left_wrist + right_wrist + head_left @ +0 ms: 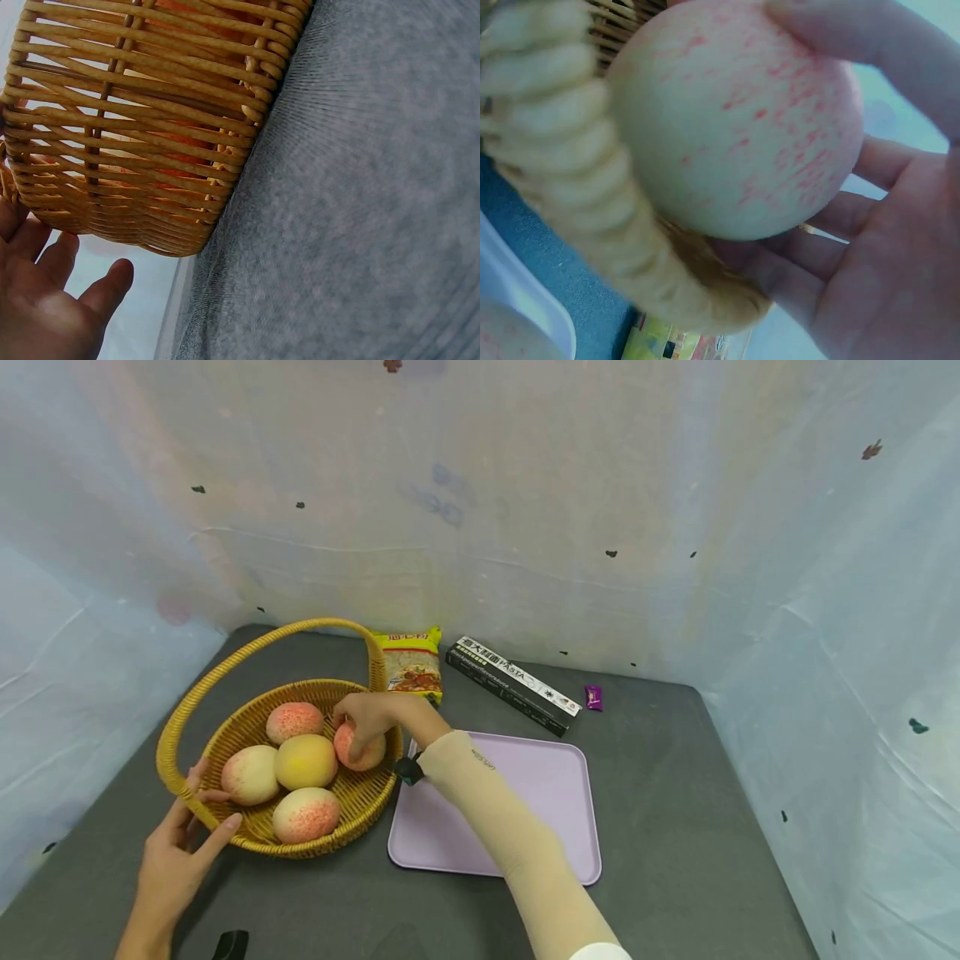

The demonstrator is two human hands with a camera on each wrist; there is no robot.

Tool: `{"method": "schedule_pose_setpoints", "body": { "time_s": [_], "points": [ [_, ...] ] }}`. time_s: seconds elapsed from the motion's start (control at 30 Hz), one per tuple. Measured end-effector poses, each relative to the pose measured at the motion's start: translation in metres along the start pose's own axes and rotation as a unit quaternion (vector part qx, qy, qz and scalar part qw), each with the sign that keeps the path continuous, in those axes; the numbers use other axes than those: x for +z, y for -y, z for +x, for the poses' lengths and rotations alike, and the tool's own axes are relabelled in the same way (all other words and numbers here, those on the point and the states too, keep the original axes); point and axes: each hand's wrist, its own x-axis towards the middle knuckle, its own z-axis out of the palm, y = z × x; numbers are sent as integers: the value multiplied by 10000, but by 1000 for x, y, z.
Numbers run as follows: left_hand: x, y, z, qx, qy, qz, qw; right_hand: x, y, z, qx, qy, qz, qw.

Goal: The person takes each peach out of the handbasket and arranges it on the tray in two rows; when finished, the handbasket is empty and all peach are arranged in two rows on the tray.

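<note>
A yellow wicker basket [365, 806] with a tall arched handle stands at the left of the table, holding several peaches [306, 816], most speckled pink and one plain yellow [306, 762]. My right hand [369, 717] reaches in over the right rim and grips a pink-speckled peach [735, 120], thumb on one side and fingers round the other. At the left rim, beside the foot of the handle, my left hand [171, 856] holds the basket with its fingers over the edge. The left wrist view shows its thumb [111, 289] spread away from the woven wall [135, 142].
A lilac tray [551, 793] lies right of the basket, partly under my right forearm. Behind are a yellow food packet [412, 664], a black-and-white pasta box [513, 685] and a small purple packet [593, 697]. A speckled round thing [514, 334] shows over the tray's corner.
</note>
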Motion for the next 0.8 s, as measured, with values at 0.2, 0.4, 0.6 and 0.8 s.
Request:
{"method": "schedule_pose_setpoints", "body": {
  "time_s": [0.2, 0.4, 0.6, 0.8],
  "points": [
    [0, 0, 0, -55, 1, 26, 10000, -7, -8, -16, -553, -335, 734, 9952],
    [-1, 0, -1, -34, 24, 50, 10000, -15, -15, -37, -811, -481, 1134, 9891],
    [-2, 0, -1, -15, 9, 58, 10000, -18, -20, -52, -983, -598, 1101, 9872],
    [0, 1, 0, -14, -9, 14, 10000, -17, -29, -68, -1137, -798, 1242, 9825]
  ]
}}
